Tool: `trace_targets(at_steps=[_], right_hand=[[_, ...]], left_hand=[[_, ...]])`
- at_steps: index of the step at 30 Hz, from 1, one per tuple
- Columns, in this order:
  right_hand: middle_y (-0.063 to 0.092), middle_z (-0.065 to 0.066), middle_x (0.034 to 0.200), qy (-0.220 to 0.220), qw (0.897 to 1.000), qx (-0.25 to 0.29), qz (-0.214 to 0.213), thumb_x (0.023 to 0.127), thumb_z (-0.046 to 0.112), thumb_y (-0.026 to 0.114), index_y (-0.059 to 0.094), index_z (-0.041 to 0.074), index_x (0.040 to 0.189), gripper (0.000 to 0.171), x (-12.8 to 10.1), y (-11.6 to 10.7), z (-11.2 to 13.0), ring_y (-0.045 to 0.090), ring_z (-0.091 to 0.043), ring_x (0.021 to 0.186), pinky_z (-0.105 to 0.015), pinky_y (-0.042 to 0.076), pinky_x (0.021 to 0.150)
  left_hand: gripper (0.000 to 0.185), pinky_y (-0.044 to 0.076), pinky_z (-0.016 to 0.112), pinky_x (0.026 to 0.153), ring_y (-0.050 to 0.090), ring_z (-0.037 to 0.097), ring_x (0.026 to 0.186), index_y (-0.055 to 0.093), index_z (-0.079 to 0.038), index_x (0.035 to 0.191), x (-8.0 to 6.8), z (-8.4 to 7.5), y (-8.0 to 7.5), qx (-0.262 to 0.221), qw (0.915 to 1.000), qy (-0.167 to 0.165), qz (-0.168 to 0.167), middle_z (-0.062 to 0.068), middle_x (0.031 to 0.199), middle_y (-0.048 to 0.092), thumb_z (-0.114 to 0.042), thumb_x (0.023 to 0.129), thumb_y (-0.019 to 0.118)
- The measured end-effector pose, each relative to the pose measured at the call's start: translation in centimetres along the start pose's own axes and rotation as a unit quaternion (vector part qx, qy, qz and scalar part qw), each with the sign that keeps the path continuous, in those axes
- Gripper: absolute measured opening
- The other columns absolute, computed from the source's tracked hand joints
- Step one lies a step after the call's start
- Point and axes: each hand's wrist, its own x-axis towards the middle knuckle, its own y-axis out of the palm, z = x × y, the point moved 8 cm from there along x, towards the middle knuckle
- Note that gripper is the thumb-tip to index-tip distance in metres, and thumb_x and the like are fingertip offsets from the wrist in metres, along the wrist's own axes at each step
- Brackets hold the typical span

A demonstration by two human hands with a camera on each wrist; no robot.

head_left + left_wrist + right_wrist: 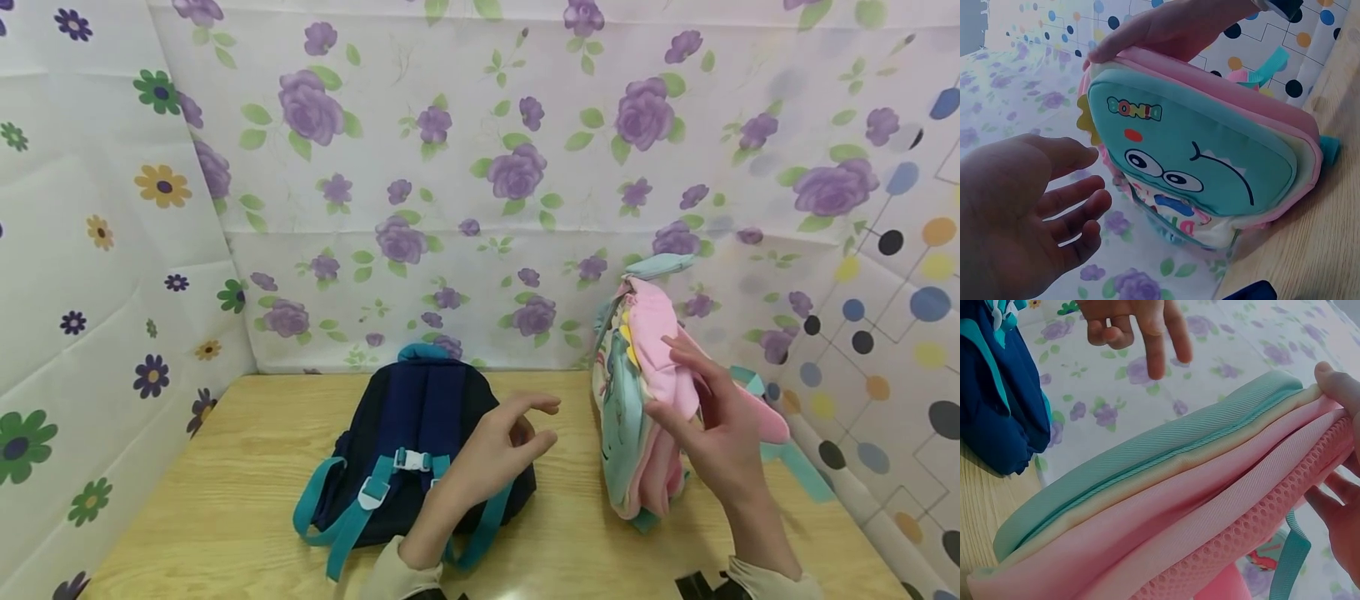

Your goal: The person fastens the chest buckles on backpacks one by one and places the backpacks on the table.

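Observation:
A pink and mint children's backpack with a cartoon face on its mint front pocket stands on the table at the right, its side toward me in the head view. My right hand holds the side edge of this backpack, thumb on one face and fingers round the back mesh panel. Between the two bags hovers my left hand, fingers loosely bent, nothing in them. Part of a navy backpack is hidden behind that left hand and forearm; it lies with its straps upward.
Teal straps of the navy backpack spread over the wooden table toward the front. Behind the table hangs a rose-print cloth, with patterned cloths on both sides. A mint strap trails off right of the pink backpack.

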Motion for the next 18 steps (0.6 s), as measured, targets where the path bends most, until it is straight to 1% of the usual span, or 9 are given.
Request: trace_targets(at_steps=[4, 7, 9, 12, 16, 18], right_hand=[[0.040, -0.029, 0.138, -0.011, 1.000, 0.009, 0.003, 0.072, -0.020, 0.067, 0.045, -0.014, 0.126, 0.059, 0.0, 0.6, 0.4, 0.023, -0.036, 0.139, -0.021, 0.030, 0.108], [0.041, -0.030, 0.138, -0.020, 1.000, 0.012, 0.010, 0.071, -0.020, 0.068, 0.046, -0.014, 0.126, 0.060, -0.1, 1.0, 0.3, 0.022, -0.038, 0.139, -0.022, 0.029, 0.108], [0.041, -0.029, 0.138, -0.017, 1.000, 0.004, 0.013, 0.070, -0.021, 0.069, 0.046, -0.013, 0.126, 0.061, -0.2, 1.1, 0.1, 0.023, -0.037, 0.138, -0.022, 0.029, 0.108], [0.043, -0.025, 0.139, -0.005, 1.000, -0.014, 0.015, 0.069, -0.020, 0.070, 0.047, -0.010, 0.127, 0.063, -0.5, 1.3, -0.4, 0.028, -0.035, 0.137, -0.021, 0.030, 0.108], [0.042, -0.026, 0.139, -0.004, 1.000, -0.011, 0.022, 0.068, -0.021, 0.070, 0.047, -0.011, 0.127, 0.064, -0.5, 1.7, -0.3, 0.031, -0.035, 0.136, -0.022, 0.029, 0.108], [0.040, -0.029, 0.139, -0.008, 1.000, 0.001, 0.030, 0.069, -0.021, 0.069, 0.046, -0.013, 0.126, 0.063, -0.3, 2.1, 0.0, 0.030, -0.035, 0.136, -0.022, 0.029, 0.109]], left_hand=[[0.037, 0.048, 0.023, 0.062, 0.055, 0.005, 0.075, 0.050, -0.032, 0.130, -0.2, -0.4, 0.2, 0.001, 0.9999, -0.004, 0.010, -0.008, 0.121, 0.056, -0.030, 0.094, 0.057], [0.038, 0.048, 0.024, 0.065, 0.056, 0.004, 0.079, 0.049, -0.034, 0.130, -0.6, -0.5, 0.3, -0.003, 0.9998, -0.015, 0.012, -0.010, 0.122, 0.056, -0.036, 0.094, 0.056], [0.039, 0.049, 0.024, 0.067, 0.057, 0.004, 0.081, 0.048, -0.034, 0.131, -0.8, -0.6, 0.4, -0.009, 0.9997, -0.017, 0.013, -0.010, 0.123, 0.055, -0.039, 0.093, 0.056], [0.040, 0.049, 0.024, 0.071, 0.059, 0.003, 0.085, 0.048, -0.034, 0.131, -0.9, -0.9, 0.6, -0.015, 0.9997, -0.013, 0.016, -0.010, 0.124, 0.055, -0.043, 0.093, 0.054], [0.039, 0.050, 0.024, 0.074, 0.060, 0.003, 0.088, 0.048, -0.033, 0.131, -0.7, -1.5, 0.7, -0.019, 0.9997, 0.000, 0.017, -0.010, 0.125, 0.055, -0.041, 0.093, 0.054], [0.040, 0.050, 0.023, 0.074, 0.060, 0.003, 0.090, 0.047, -0.033, 0.132, -0.5, -1.8, 0.7, -0.021, 0.9996, 0.002, 0.017, -0.010, 0.126, 0.054, -0.040, 0.093, 0.054]])
